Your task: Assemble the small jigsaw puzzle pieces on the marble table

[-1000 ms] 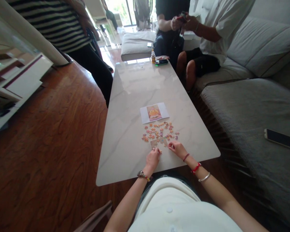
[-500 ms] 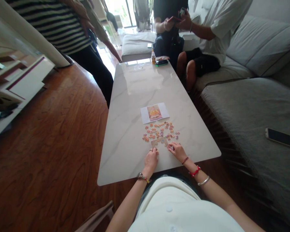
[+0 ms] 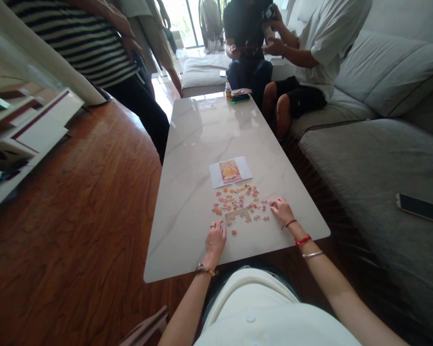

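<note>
Several small orange and pink puzzle pieces [image 3: 238, 199] lie scattered on a pale marble table [image 3: 202, 144]. A small joined section of the puzzle [image 3: 237, 216] sits at their near edge. Beyond them lies a reference picture [image 3: 230, 171] of an orange figure. My left hand [image 3: 215, 239] rests on the table left of the joined section, fingers loosely curled, close to one loose piece [image 3: 234, 232]. My right hand [image 3: 282, 210] is at the right edge of the pieces, fingertips pinched down on the table; what they hold is too small to see.
A grey sofa [image 3: 375, 158] runs along the right with a phone [image 3: 421, 208] on its seat. Two people [image 3: 292, 53] sit at the far end; a person in stripes [image 3: 104, 53] stands at the left. A small bottle [image 3: 228, 89] and a phone [image 3: 240, 98] sit at the table's far end.
My right hand has moved from the joined section out to the right edge of the pieces. My left hand drew back and left. The view tilted slightly.
</note>
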`<state>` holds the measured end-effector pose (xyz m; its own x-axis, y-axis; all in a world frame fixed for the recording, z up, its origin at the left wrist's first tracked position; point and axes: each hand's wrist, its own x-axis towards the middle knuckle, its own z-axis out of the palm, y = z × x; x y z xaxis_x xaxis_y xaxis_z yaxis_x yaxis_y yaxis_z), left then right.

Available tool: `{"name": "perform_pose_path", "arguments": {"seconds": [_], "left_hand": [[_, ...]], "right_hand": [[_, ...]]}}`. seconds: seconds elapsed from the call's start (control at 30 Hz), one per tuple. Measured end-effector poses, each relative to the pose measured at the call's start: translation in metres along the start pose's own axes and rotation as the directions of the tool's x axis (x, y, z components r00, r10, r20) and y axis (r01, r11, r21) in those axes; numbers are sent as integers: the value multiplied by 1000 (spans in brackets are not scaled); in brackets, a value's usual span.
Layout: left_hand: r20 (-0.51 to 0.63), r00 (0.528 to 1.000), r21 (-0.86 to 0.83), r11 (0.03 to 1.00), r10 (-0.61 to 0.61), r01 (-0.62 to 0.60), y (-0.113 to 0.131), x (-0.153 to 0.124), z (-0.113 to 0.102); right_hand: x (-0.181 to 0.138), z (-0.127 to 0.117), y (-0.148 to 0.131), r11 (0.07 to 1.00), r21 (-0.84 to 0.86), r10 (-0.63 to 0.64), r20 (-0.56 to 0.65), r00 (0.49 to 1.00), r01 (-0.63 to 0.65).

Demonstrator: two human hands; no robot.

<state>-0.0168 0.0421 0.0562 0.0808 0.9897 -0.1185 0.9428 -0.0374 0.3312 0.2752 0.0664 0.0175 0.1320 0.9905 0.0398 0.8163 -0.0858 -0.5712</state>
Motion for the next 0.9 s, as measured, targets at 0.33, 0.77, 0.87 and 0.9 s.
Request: {"name": "perform_pose_path", "arguments": {"seconds": [0.33,0.77,0.87,0.9], "left_hand": [[-30,999,-12,999,-42,42,-15,-2,1],[-72,997,-31,999,-19,17,-29,-8,21],[-59,998,-53,998,-31,28,-30,-7,20],[-50,998,-60,998,-37,34,-31,-6,20]], "right_hand": [[27,3,-27,998,46,-38,-114,993,44],[89,28,-72,911,44,-404,290,868,409],[100,21,-68,920,43,-386,275,880,390],[102,16,-64,937,30,-344,254,904,348]]}}
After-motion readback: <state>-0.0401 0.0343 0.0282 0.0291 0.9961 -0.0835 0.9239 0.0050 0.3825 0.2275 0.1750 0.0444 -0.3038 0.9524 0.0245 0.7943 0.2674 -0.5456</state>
